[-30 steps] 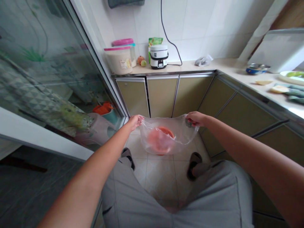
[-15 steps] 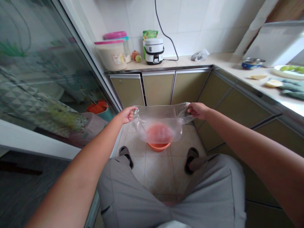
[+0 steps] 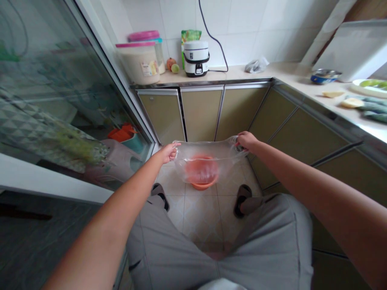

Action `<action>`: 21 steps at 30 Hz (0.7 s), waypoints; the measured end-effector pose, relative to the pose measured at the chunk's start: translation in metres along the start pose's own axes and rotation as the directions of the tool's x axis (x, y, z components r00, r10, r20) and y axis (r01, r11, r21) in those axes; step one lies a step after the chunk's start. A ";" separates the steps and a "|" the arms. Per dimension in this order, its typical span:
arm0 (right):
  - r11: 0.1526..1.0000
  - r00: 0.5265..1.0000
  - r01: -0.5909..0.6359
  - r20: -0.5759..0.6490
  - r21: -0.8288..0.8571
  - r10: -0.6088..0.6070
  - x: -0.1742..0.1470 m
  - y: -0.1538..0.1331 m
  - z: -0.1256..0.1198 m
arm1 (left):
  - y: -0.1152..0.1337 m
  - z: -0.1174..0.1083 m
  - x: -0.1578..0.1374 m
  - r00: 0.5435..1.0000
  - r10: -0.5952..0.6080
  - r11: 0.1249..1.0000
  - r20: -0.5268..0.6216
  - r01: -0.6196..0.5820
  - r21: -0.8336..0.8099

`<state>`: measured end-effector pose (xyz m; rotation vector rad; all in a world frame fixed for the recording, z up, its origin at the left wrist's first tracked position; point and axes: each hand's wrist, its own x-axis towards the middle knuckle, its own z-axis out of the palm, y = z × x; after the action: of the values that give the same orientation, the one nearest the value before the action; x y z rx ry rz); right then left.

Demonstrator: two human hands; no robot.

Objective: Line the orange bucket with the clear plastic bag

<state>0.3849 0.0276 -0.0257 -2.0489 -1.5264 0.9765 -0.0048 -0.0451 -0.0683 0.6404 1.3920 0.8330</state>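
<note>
kitchen floor: hands (image 3: 208,147) lowered bag (image 3: 205,161) toward basin (image 3: 202,184).

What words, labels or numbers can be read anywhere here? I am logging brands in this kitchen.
None can be read.
Sticker on the large tub: too blurred.
Panel on the rice cooker: too small.
Green packet behind it: print blurred.
Clear plastic bag in both hands: no print.

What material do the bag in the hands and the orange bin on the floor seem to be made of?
The bag: thin clear plastic film, glossy; it wrinkles and the bin shows through it. The orange bin: probably moulded plastic, smooth, with even colour and a rolled rim.
</note>
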 end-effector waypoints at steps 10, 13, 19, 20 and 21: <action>0.878 0.987 0.146 0.012 -0.456 -0.158 -0.006 -0.003 0.006 | -0.027 -0.006 0.011 0.999 -0.012 0.998 -0.042 0.014 0.059; 0.748 0.926 0.299 -0.010 -0.593 -0.378 -0.027 -0.021 0.001 | -0.026 -0.002 0.011 1.000 0.028 0.997 -0.014 -0.027 0.075; 0.545 0.740 0.622 0.196 -0.562 -0.643 -0.074 -0.049 0.023 | -0.023 0.017 0.002 0.998 0.065 0.995 0.005 -0.065 0.081; 0.540 0.734 0.662 0.305 -0.520 -0.606 -0.075 -0.049 0.034 | -0.024 0.020 0.000 0.998 0.066 0.994 0.012 -0.067 0.083; 0.545 0.727 0.685 0.411 -0.484 -0.550 -0.073 -0.047 0.048 | -0.024 0.022 -0.001 0.998 0.069 0.994 0.016 -0.070 0.084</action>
<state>0.3076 -0.0303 -0.0049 -1.4832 -2.7199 0.4264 0.0204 -0.0580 -0.0852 0.7615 1.4055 0.8269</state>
